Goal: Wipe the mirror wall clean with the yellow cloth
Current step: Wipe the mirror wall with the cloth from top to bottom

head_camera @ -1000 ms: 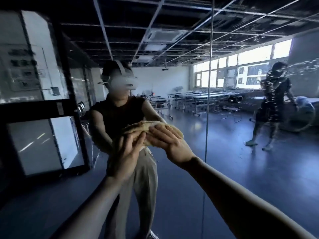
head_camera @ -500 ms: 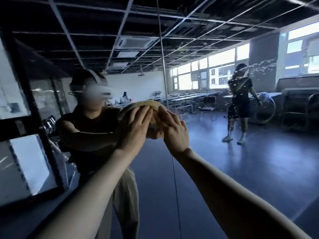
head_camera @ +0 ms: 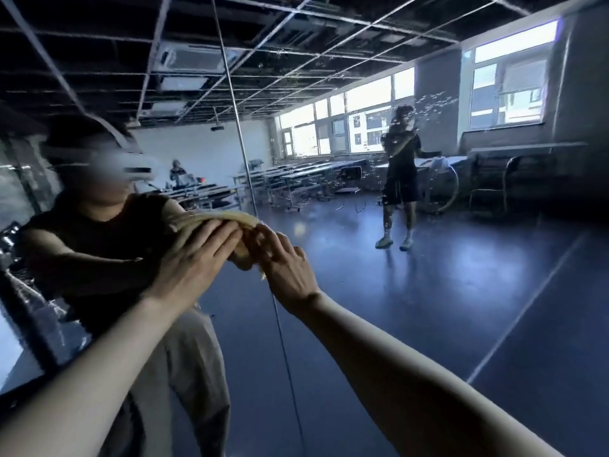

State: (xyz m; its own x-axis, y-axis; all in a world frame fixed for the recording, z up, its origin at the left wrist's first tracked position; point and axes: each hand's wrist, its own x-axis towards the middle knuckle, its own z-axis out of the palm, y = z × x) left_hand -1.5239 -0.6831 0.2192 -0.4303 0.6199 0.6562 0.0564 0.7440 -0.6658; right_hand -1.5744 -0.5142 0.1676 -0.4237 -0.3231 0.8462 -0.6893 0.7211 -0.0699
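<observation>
The mirror wall (head_camera: 435, 311) fills the view ahead, with a vertical seam (head_camera: 242, 150) between its panels. A bunched yellow cloth (head_camera: 214, 216) lies against the glass right at that seam, at about chest height. My left hand (head_camera: 197, 258) presses on it with fingers straight and spread. My right hand (head_camera: 286, 268) touches the cloth's right end with extended, slightly blurred fingers. Most of the cloth is hidden behind both hands. My own reflection stands at the left of the mirror.
Specks of droplets (head_camera: 431, 100) dot the glass at the upper right. The mirror reflects a second person (head_camera: 400, 179), rows of desks (head_camera: 306, 176), a chair (head_camera: 487, 179) and bright windows. A dark frame edge (head_camera: 29, 328) borders the mirror at the left.
Both hands have slid the cloth rightward across the glass, up to the seam, and then a little lower. My view has turned to the right.
</observation>
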